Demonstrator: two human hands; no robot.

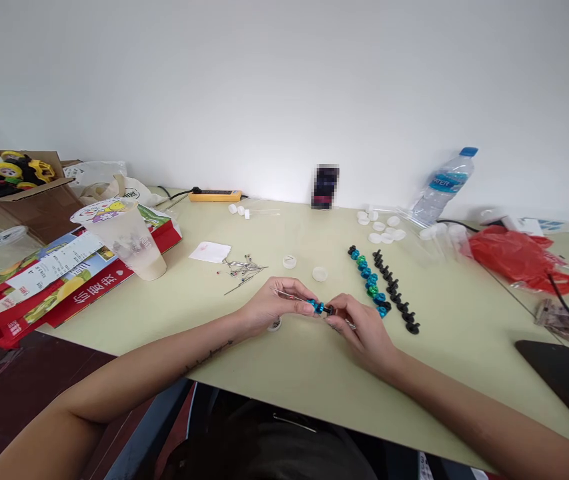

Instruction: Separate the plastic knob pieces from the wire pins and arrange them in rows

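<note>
Near the table's front edge, my left hand [284, 301] pinches a small blue piece [317, 307] along with a thin metal rod. Facing it, my right hand [361, 328] grips a small black piece [329, 311] against the blue one, and a thin silvery item shows under its fingers. Right of my hands lie a row of blue and green pieces [368, 277] and a row of black pieces [395, 291]. A pile of thin metal pins [245, 268] rests beyond my left hand, beside a white paper [210, 252]. Two white caps [289, 261] stand ahead; a small round container [275, 325] is partly hidden under my left hand.
On the left are a plastic cup [131, 243], a red bag [84, 283] and a cardboard box [39, 207]. A power strip [215, 196] and a phone [325, 187] are by the wall. A water bottle [445, 187], clear tubes and a red plastic bag [514, 257] occupy the right.
</note>
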